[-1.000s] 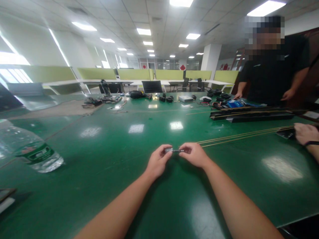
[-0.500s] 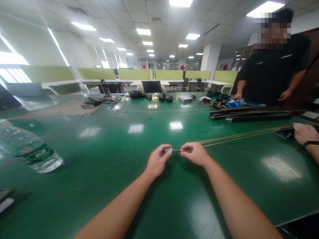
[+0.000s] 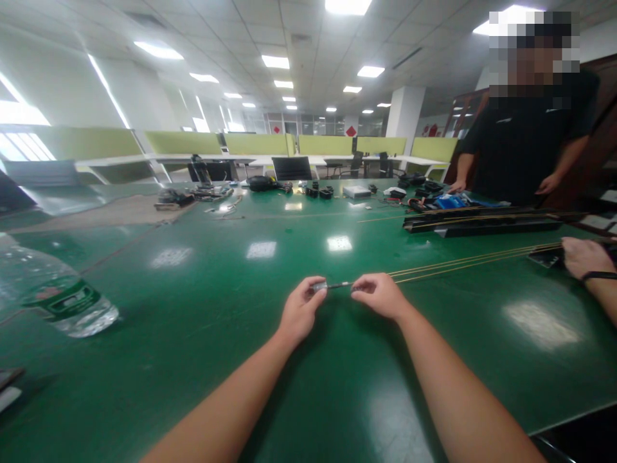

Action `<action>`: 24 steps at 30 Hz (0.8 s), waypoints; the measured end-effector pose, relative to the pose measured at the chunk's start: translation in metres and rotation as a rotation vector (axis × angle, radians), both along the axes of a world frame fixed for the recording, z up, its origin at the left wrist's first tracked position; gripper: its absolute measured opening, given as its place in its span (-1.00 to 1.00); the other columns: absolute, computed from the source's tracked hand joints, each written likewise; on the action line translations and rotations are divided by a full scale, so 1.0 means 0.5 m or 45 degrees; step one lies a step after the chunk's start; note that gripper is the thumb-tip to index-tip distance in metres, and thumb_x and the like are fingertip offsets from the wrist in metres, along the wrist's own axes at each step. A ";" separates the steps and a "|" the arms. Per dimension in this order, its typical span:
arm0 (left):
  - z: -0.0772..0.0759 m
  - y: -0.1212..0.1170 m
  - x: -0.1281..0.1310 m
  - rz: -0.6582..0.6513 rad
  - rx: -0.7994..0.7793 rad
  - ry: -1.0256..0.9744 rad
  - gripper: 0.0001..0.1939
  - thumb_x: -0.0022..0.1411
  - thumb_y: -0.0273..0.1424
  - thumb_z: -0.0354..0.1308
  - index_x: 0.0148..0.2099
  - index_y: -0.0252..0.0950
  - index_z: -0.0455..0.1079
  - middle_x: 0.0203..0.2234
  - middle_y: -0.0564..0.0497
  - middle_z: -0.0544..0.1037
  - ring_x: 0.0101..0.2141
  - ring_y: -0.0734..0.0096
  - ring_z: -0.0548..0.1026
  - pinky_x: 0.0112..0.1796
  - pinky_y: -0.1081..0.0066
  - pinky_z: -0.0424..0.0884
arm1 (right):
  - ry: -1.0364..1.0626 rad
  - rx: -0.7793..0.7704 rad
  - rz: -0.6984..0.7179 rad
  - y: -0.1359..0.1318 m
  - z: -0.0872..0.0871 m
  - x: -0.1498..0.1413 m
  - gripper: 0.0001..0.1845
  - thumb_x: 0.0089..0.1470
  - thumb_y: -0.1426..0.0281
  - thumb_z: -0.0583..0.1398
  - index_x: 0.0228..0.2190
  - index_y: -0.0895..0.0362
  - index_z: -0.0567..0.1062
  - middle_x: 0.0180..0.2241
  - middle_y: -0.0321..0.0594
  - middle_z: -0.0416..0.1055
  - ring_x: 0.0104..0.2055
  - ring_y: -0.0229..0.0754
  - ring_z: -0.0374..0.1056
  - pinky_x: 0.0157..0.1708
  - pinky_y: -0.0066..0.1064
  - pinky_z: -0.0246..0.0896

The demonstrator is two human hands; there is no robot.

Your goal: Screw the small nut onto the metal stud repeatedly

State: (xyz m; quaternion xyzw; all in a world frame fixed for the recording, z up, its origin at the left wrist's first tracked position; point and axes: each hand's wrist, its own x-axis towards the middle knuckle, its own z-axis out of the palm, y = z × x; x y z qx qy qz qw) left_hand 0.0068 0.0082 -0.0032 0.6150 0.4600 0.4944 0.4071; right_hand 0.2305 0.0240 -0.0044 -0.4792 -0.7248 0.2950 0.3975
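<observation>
Between the fingertips of my left hand (image 3: 299, 310) is a short, clear-to-silvery cylinder (image 3: 320, 287). From it a slim dark rod (image 3: 337, 285) with a pale band near its far end points toward my right hand (image 3: 380, 294). The fingers of my right hand are pinched together at that end, with something small and dark at their tips; whether it joins the rod I cannot tell. Both hands are just above the green table (image 3: 202, 373). Behind my right hand, several thin yellow rods (image 3: 448, 265) run off to the right.
A clear plastic bottle (image 3: 72, 299) with a green label is at the left. On the right, another person's hand (image 3: 585, 257) is by the yellow rods' far end. Black channel-like bars (image 3: 496, 225) lie beyond. A person in black (image 3: 520, 148) stands at the far right.
My hands have moved slightly apart, the left one a little to the left. More of the dark rod shows between them, with its pale band now in sight.
</observation>
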 end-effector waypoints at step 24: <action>0.081 -0.018 -0.107 0.329 -0.206 -0.614 -0.36 -0.31 -0.46 0.49 -0.12 -0.23 0.34 -0.19 -0.04 0.61 -0.19 0.35 0.57 -0.19 0.44 0.45 | -0.059 -0.081 0.062 0.004 -0.013 -0.024 -0.86 -0.12 0.41 0.32 -0.43 0.16 0.65 -0.50 -0.22 0.57 -0.46 -0.19 0.43 -0.45 -0.44 0.28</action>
